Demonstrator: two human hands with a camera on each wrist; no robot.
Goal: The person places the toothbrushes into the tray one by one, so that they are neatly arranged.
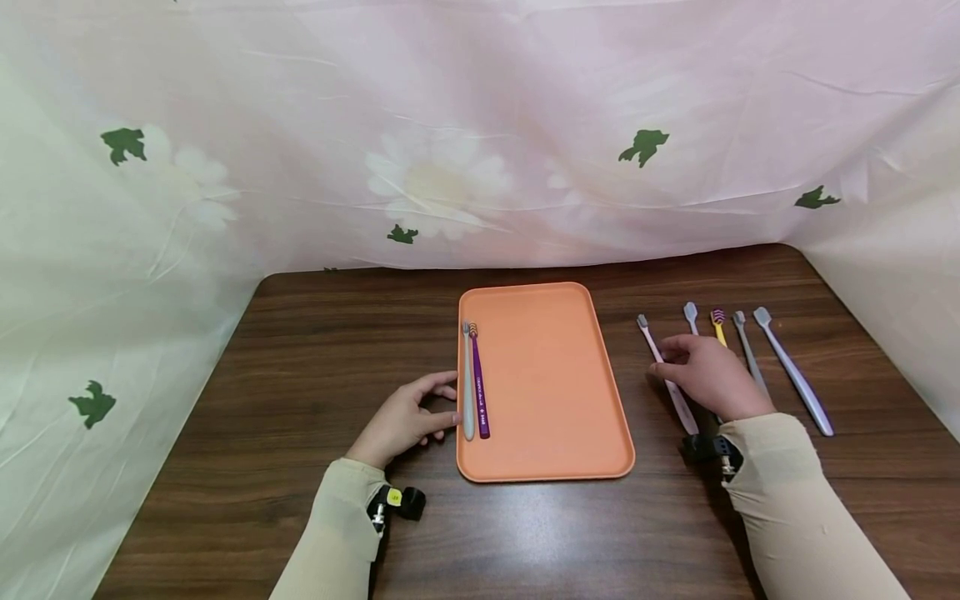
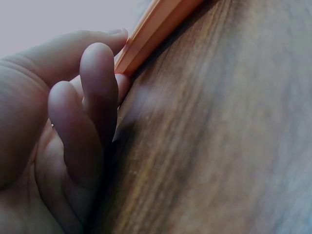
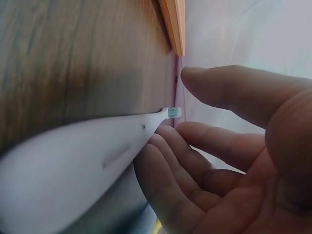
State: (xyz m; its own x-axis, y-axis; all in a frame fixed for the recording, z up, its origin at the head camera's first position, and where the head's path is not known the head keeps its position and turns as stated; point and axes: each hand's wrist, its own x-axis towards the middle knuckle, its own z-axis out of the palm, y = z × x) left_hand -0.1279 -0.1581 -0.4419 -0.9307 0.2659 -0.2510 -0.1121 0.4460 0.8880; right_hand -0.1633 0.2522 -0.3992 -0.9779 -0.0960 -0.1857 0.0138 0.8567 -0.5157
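My left hand (image 1: 397,421) is at the left edge of the orange tray (image 1: 547,375), its thumb and index fingertips touching the rim a little apart. In the left wrist view, the other fingers (image 2: 97,73) bend beside the tray's side wall. On the tray's left side lie a pale grey toothbrush (image 1: 468,392) and a purple toothbrush (image 1: 480,392), side by side. My right hand (image 1: 712,377) reaches over a pale pink toothbrush (image 1: 678,404) on the table. In the right wrist view, the fingertips are right by that toothbrush (image 3: 92,151), and the thumb is spread away from them.
Beside and partly under the right hand lie a light blue toothbrush (image 1: 691,315), a yellow one (image 1: 718,323) and a grey one (image 1: 750,354). A lavender toothbrush (image 1: 795,371) lies farthest right. Floral cloth (image 1: 487,125) hangs behind the dark wooden table (image 1: 337,333) and along its sides.
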